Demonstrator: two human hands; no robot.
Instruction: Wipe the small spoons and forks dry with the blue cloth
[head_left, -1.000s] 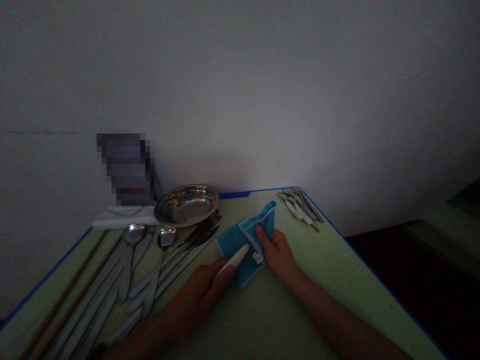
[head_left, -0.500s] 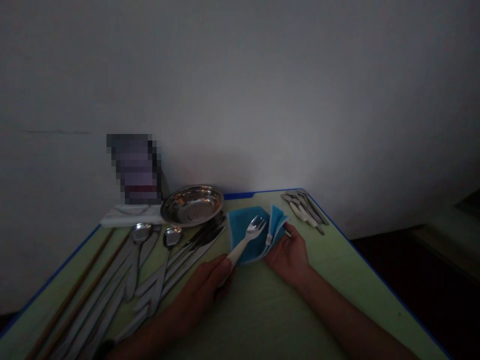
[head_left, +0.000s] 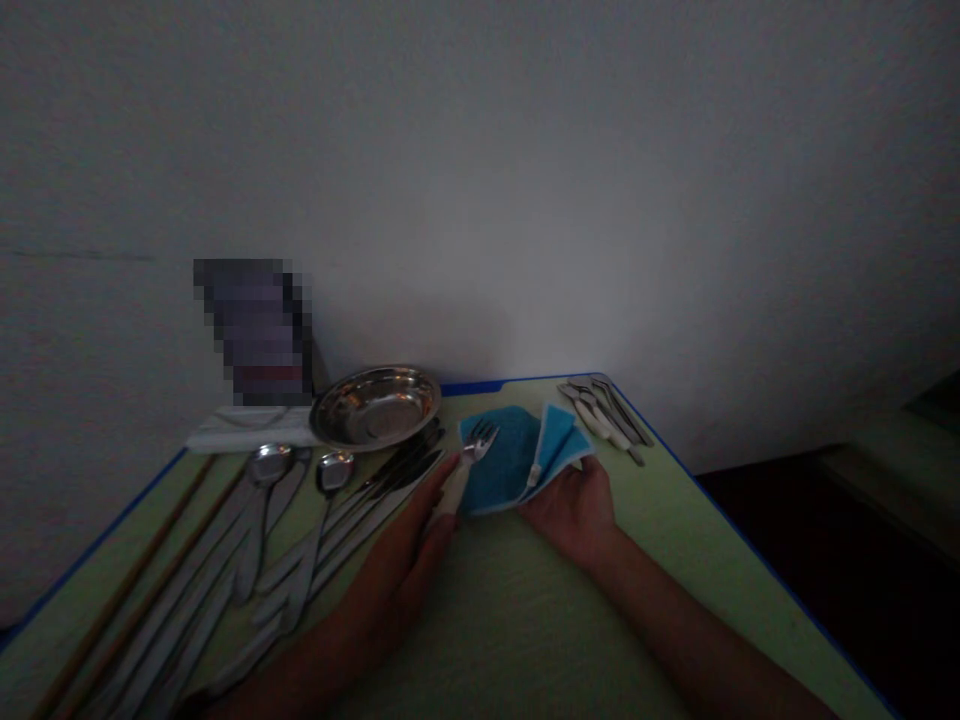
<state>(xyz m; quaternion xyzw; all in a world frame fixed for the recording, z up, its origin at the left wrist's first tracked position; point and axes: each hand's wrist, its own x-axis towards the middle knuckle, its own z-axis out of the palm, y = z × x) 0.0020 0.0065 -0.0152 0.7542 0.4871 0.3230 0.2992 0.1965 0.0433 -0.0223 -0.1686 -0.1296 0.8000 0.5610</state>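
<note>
A fork (head_left: 455,486) with a pale handle and metal tines is gripped by its handle in my left hand (head_left: 409,560). Its tines point up and away, over the left part of a blue cloth (head_left: 499,465) with a light edging and a small white tag. My right hand (head_left: 574,505) holds that cloth from below and at its right side, where a corner is folded over. The fingers under the cloth are partly hidden. Left of my left hand lie several table knives (head_left: 375,500) and a spoon (head_left: 335,472).
Several forks (head_left: 604,415) lie at the table's back right corner. A shiny metal bowl (head_left: 375,408) stands by the wall, beside a white object (head_left: 251,428) and a pixelated upright item (head_left: 259,330). Chopsticks (head_left: 142,580) and a larger spoon (head_left: 270,465) are on the left.
My left hand has moved a little up and left, with the fork now gripped closer to its tines. The cloth's folded right side has opened out somewhat. The view has shifted slightly.
</note>
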